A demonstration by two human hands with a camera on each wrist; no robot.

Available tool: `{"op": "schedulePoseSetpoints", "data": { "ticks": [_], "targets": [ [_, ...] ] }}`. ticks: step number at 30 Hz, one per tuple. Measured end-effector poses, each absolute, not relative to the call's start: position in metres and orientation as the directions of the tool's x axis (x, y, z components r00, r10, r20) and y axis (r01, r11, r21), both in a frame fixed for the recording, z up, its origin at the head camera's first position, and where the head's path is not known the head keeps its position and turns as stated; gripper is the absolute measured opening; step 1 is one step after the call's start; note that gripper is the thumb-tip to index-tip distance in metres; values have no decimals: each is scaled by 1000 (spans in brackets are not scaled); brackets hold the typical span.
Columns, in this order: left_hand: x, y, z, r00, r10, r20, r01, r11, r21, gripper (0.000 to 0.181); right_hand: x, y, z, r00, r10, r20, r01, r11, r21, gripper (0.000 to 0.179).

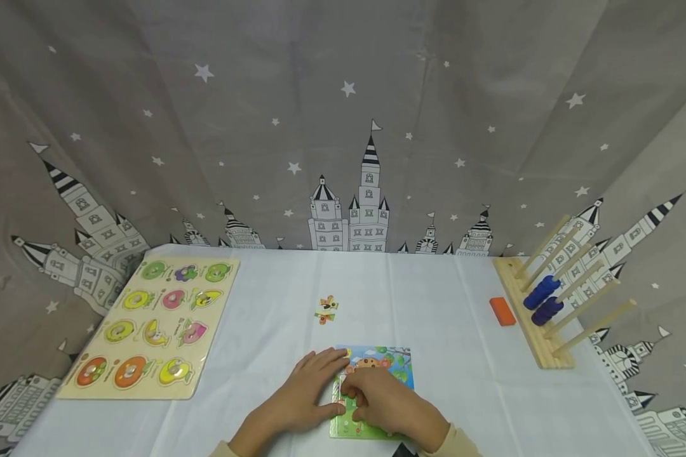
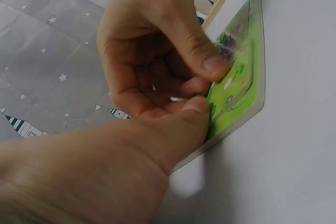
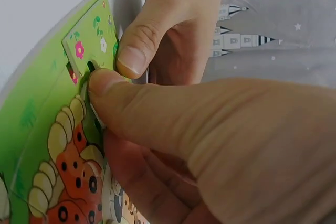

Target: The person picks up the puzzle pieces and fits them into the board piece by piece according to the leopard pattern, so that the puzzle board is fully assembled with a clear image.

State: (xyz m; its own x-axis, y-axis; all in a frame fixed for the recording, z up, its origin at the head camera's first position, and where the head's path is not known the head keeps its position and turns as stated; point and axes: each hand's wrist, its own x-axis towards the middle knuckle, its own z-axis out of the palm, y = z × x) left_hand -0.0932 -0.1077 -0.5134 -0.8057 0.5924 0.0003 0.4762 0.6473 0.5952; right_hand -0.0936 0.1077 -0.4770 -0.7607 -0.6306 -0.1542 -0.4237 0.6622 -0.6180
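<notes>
A picture puzzle board (image 1: 401,359) with a cartoon animal, blue sky and green grass lies before me. My left hand (image 1: 305,393) rests along its left edge, fingers fairly straight and the thumb touching the lower left part. Over the middle of the board, my right hand (image 1: 380,397) has curled fingers and pinches a puzzle piece, mostly hidden by the hand. In the right wrist view, a green corner piece (image 3: 89,38) with flowers sits slightly raised from the board beside the right thumb (image 3: 107,82). The left thumb (image 3: 134,59) lies at that piece's edge.
Two loose puzzle pieces (image 1: 326,304) lie beyond the board. To the left is a wooden fruit puzzle (image 1: 148,330). At right stand a wooden peg rack (image 1: 528,317) with blue and purple beads and an orange block (image 1: 502,311). A grey castle-print curtain (image 1: 343,127) hangs behind.
</notes>
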Motion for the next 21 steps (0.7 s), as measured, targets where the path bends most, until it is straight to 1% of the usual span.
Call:
{"op": "schedulePoseSetpoints", "data": {
  "ticks": [3, 8, 14, 21],
  "targets": [
    [-93, -107, -515, -811, 585, -13, 465, 657, 593, 79, -93, 108, -477, -760, -631, -156, -438, 675, -593, 30],
    [-93, -104, -519, -822, 570, -3, 460, 667, 585, 78, -93, 109, -474, -765, -623, -165, -453, 702, -550, 25],
    [-94, -104, -518, -822, 569, -15, 453, 668, 590, 71, -92, 110, -476, -782, -605, -148, -438, 703, -561, 19],
    [-94, -105, -517, -825, 565, -12, 444, 661, 605, 70, -93, 109, -476, -799, -588, -124, -430, 704, -566, 18]
  ]
}}
